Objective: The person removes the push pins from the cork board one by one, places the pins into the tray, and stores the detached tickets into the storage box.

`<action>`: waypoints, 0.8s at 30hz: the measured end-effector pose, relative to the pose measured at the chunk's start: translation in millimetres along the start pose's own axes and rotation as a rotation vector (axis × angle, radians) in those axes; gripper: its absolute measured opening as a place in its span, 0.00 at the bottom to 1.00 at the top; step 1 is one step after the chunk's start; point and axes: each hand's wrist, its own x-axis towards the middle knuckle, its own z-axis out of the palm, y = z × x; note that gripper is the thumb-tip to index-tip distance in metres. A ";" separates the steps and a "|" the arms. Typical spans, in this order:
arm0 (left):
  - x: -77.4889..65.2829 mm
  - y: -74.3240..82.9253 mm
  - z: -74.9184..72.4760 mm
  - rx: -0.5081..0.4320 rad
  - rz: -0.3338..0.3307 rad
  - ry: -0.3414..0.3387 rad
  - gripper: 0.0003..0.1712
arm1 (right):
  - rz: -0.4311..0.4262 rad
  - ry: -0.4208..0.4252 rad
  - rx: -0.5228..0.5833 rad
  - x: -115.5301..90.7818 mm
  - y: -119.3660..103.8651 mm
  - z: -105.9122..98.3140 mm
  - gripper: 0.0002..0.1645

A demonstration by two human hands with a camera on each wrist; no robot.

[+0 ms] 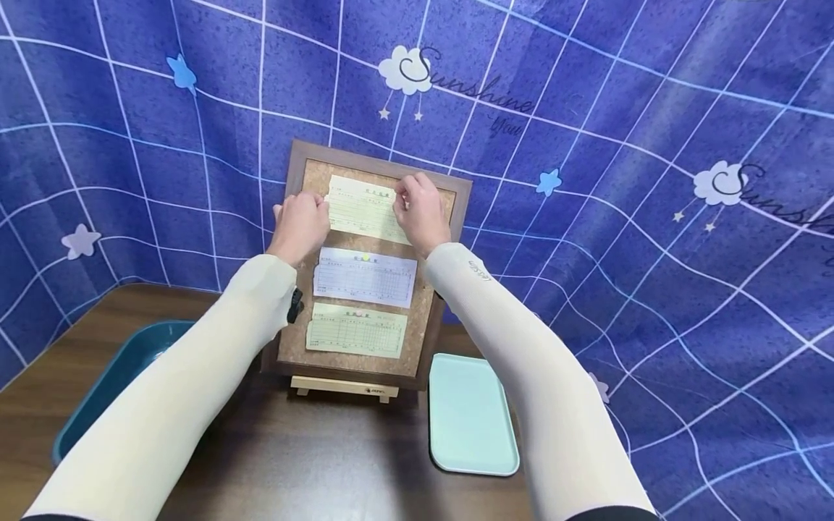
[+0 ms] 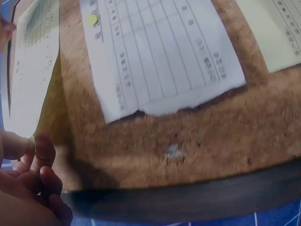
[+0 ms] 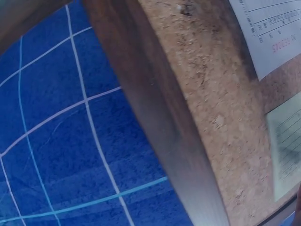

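A framed corkboard point(image 1: 422, 336) leans on a small wooden easel point(image 1: 342, 386). Across its upper part, both hands hold a pale yellow printed form point(image 1: 357, 210). My left hand point(image 1: 301, 226) pinches the form's left edge between thumb and finger, as the left wrist view also shows. At the form's right end, my right hand point(image 1: 422, 213) pinches with curled fingers, which hide that corner. Below is a pale purple form point(image 1: 365, 282) with a yellow pushpin point(image 2: 93, 20) at its top. Lower still hangs a pale green form point(image 1: 357, 336) with a pink pin point(image 1: 359, 314).
On the wooden table point(image 1: 313, 463), a dark teal tray point(image 1: 98, 401) lies at the left, partly behind the left sleeve. A light mint tray point(image 1: 472, 416) lies right of the easel. Behind the board hangs a blue gridded curtain point(image 1: 586, 87).
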 end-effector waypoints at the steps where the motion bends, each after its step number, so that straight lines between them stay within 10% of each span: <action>1: 0.0 -1.4 -2.2 -0.002 0.003 0.009 0.18 | -0.004 0.004 0.001 -0.6 0.7 -1.7 0.05; 24: -21.3 -73.4 -70.0 -0.032 -0.089 0.176 0.21 | -0.075 -0.003 -0.031 -36.8 37.1 -33.7 0.04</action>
